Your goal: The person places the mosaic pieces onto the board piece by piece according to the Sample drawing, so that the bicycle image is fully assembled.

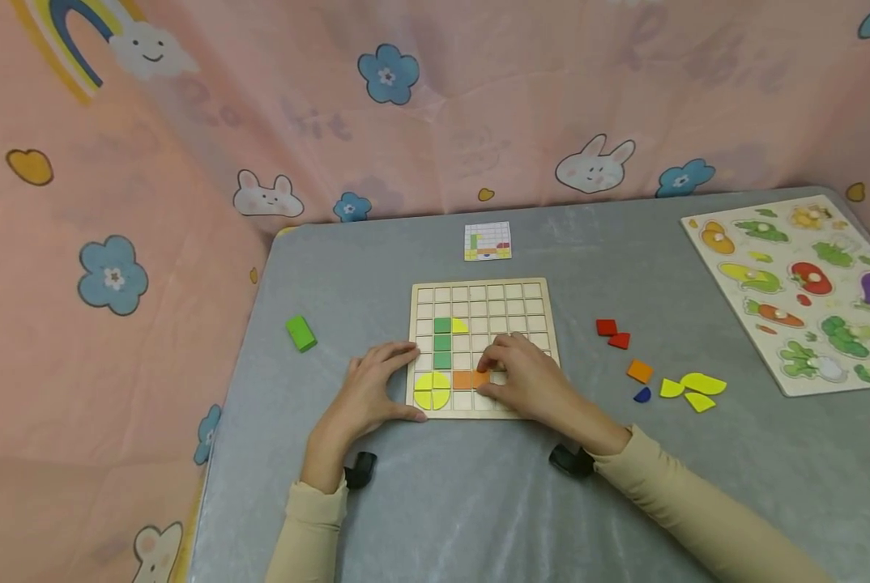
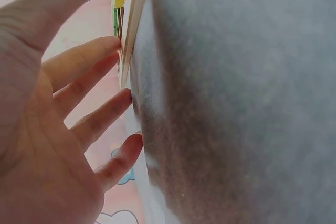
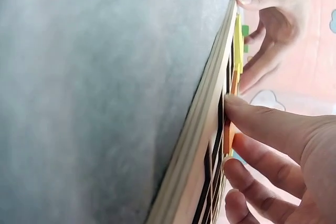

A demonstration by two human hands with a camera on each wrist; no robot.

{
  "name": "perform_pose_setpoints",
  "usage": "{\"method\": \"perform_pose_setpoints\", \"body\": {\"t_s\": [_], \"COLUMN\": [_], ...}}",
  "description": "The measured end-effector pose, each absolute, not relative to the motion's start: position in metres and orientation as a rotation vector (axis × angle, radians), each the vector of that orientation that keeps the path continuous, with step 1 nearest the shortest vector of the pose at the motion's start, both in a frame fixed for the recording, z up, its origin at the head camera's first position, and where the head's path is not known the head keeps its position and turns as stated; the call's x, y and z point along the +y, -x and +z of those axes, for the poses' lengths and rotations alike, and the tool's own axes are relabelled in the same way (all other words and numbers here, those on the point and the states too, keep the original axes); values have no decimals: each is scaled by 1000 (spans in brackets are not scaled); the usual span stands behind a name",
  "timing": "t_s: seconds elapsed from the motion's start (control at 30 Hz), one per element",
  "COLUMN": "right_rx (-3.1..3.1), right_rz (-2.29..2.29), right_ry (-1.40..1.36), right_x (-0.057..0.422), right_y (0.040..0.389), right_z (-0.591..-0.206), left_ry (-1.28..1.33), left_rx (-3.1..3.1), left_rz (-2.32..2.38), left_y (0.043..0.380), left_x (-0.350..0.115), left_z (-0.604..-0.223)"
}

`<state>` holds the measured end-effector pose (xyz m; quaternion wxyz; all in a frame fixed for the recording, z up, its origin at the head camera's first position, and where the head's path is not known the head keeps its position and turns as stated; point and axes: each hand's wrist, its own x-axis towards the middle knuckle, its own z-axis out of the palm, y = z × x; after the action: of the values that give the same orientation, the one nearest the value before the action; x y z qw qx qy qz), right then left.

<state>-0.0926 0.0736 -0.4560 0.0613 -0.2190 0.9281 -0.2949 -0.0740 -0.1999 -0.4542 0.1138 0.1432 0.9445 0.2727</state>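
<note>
A wooden grid board [image 1: 513, 308] lies on the table in the head view. Its cells hold green squares [image 1: 442, 342], a yellow quarter-round piece [image 1: 459, 325], a yellow circle of quarter pieces [image 1: 432, 391] and an orange square [image 1: 462, 380]. With thumb and fingers spread, my left hand [image 1: 368, 385] touches the board's left edge. My right hand [image 1: 533, 376] pinches a second orange square [image 1: 480, 379] between thumb and fingers, down at the cell beside the first one. In the right wrist view the thumb [image 3: 257, 116] presses against the orange piece.
Behind the board lies a small pattern card [image 1: 488, 241]. Green blocks [image 1: 301, 334] sit at left. Red pieces [image 1: 606, 327], an orange square [image 1: 640, 372], a blue half-round [image 1: 642, 395] and yellow pieces [image 1: 703, 384] lie at right, near a vegetable puzzle board [image 1: 763, 324].
</note>
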Motion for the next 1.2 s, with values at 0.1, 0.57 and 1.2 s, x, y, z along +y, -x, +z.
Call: {"method": "perform_pose_setpoints", "body": {"t_s": [0.1, 0.57, 1.2], "right_rx": [2813, 2777, 2901], "right_rz": [-888, -998, -875], "right_ry": [661, 626, 226], "right_x": [75, 110, 223], "right_y": [94, 84, 74], "right_z": [-455, -455, -449], "left_ry": [-418, -411, -386], "left_rx": [2774, 2783, 2776], "left_rz": [795, 786, 766], "left_y": [74, 75, 74], "left_x": [-199, -197, -195], "left_z": [-454, -453, -454]}}
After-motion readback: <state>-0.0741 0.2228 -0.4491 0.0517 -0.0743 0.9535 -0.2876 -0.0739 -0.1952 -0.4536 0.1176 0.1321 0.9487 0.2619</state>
